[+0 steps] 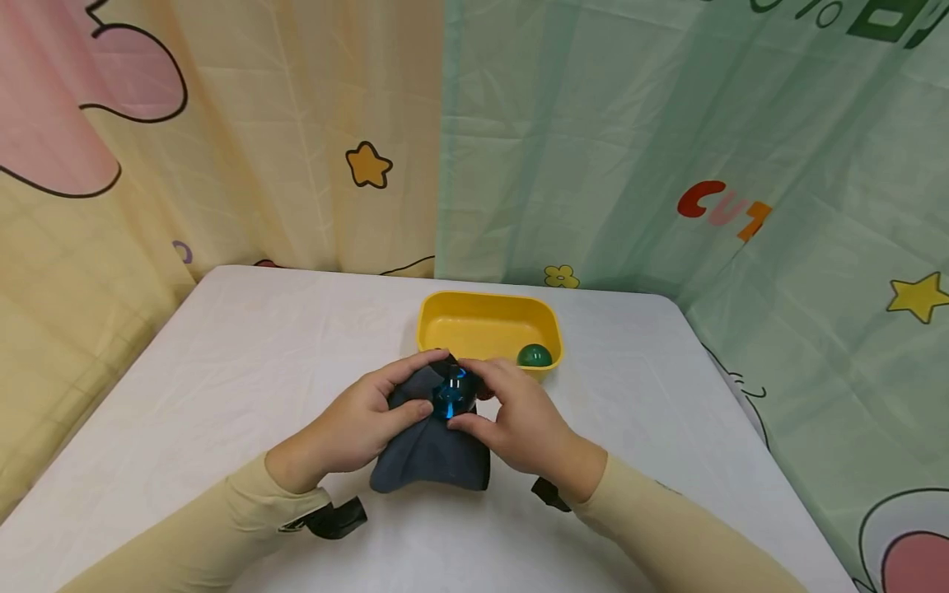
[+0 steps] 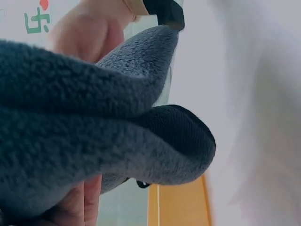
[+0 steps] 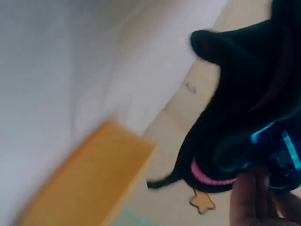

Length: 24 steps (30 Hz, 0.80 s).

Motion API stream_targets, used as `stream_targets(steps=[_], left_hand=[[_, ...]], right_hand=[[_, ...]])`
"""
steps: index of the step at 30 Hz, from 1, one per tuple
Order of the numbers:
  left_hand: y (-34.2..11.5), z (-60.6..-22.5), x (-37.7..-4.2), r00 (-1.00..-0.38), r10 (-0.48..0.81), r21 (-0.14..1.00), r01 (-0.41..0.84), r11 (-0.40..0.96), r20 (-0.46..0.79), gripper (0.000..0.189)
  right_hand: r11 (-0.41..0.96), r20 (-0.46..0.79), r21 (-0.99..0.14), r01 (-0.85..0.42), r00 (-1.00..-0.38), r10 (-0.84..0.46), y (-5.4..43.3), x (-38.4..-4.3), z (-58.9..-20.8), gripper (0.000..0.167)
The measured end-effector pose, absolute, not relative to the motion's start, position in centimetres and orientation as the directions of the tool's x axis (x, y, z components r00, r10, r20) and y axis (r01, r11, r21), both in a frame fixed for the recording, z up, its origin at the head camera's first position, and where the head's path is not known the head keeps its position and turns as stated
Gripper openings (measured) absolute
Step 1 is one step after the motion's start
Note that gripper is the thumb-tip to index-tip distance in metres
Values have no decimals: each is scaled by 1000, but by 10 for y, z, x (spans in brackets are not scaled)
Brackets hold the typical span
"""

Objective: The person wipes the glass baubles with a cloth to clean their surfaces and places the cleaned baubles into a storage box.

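Note:
Over the table both hands work on a shiny blue ball and a dark grey fleece cloth. My left hand grips the cloth, its thumb lying at the ball's left side. From the right, my right hand pinches the ball between thumb and fingers. The cloth drapes below and behind the ball. In the left wrist view the folded cloth covers most of the left hand. The right wrist view shows the blue ball against the dark cloth, with fingertips on it.
Just beyond the hands stands a yellow tray with a green ball in its near right corner. A white cloth covers the table. Printed curtains hang behind and at the sides.

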<state>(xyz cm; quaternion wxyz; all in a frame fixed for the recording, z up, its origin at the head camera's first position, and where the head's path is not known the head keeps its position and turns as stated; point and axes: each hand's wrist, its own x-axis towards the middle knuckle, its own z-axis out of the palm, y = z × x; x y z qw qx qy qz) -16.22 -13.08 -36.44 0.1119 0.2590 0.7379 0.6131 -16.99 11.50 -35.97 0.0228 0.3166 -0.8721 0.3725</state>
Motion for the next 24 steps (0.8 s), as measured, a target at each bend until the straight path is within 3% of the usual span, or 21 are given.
stream_targets(steps=[3, 5, 6, 8, 12, 16, 18, 20, 24], left_hand=[[-131, -365, -162, -832, 529, 955, 269, 126, 165, 59], [-131, -365, -163, -833, 530, 956, 263, 126, 160, 60], [-132, -365, -163, -834, 529, 958, 259, 123, 157, 60], [-131, -366, -163, -838, 526, 963, 242, 116, 147, 60], [-130, -367, -162, -849, 513, 973, 206, 100, 127, 59], [-128, -367, -163, -850, 509, 974, 206, 93, 131, 60], [-129, -367, -163, -850, 510, 972, 213, 100, 133, 60], [-130, -367, -162, -849, 511, 969, 220, 113, 133, 60], [-130, -366, -161, -844, 517, 965, 233, 116, 142, 59]], right_hand=[[360, 93, -878, -316, -849, -520, 116, -171, -359, 60], [309, 31, -925, -221, -854, -520, 116, -172, -360, 60], [317, 45, -914, -252, -841, -539, 117, -173, -361, 61], [393, 109, -833, -389, -813, -572, 117, -174, -363, 64], [524, 284, -513, -680, -711, -643, 120, -175, -366, 76], [576, 368, -355, -736, -677, -637, 120, -174, -366, 85], [587, 393, -335, -737, -675, -624, 119, -173, -366, 80], [572, 369, -413, -709, -704, -607, 117, -172, -364, 74], [441, 210, -747, -498, -806, -553, 115, -170, -363, 47]])
